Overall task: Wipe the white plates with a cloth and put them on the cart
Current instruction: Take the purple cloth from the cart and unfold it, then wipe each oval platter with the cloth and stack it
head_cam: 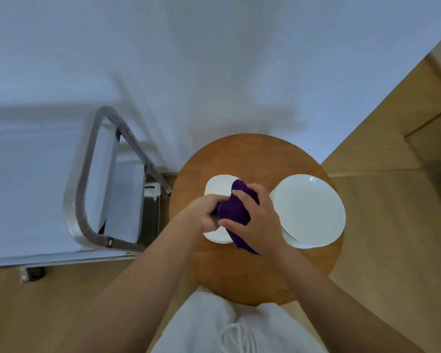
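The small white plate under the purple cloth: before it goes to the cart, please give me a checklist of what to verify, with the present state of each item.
1. Left hand has a grip on the small white plate: ok, it holds the near edge.
2. Right hand presses the purple cloth on the plate: ok.
3. Plate wiped all over: cannot tell, the cloth and hands cover most of it.
4. Metal cart within view on the left: ok.
5. Free space on the cart: cannot tell.
6. Stack of round white plates on the round wooden table sits apart from the hands: ok.

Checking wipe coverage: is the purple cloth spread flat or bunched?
Bunched: the purple cloth is wadded between both hands over the plate.
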Available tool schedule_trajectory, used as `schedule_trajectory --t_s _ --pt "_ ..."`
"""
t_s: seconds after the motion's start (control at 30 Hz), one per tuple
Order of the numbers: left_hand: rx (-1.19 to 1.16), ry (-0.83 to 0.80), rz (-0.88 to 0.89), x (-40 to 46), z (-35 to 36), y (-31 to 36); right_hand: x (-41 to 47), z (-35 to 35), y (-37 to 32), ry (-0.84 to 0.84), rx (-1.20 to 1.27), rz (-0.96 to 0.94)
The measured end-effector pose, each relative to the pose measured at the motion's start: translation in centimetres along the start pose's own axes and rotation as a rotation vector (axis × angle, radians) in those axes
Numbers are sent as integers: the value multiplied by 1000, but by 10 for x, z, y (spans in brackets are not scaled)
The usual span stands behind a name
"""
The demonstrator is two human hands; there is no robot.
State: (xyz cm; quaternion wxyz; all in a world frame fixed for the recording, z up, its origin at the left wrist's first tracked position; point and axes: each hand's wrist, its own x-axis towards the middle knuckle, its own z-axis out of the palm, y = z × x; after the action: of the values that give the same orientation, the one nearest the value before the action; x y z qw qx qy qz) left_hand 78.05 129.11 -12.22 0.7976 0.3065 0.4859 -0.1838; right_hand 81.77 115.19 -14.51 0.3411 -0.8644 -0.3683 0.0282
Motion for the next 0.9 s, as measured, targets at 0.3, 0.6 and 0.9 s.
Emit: schedule_trajectory --t_s 0.3,0.6,0.9 --pt "212 61 151 31 -4 -26 0 21 8 51 115 312" --pt "377 181 583 34 19 -58 40 22 16 35 499 923" --pt "273 185 529 38 19 -46 25 35 11 78 572 803"
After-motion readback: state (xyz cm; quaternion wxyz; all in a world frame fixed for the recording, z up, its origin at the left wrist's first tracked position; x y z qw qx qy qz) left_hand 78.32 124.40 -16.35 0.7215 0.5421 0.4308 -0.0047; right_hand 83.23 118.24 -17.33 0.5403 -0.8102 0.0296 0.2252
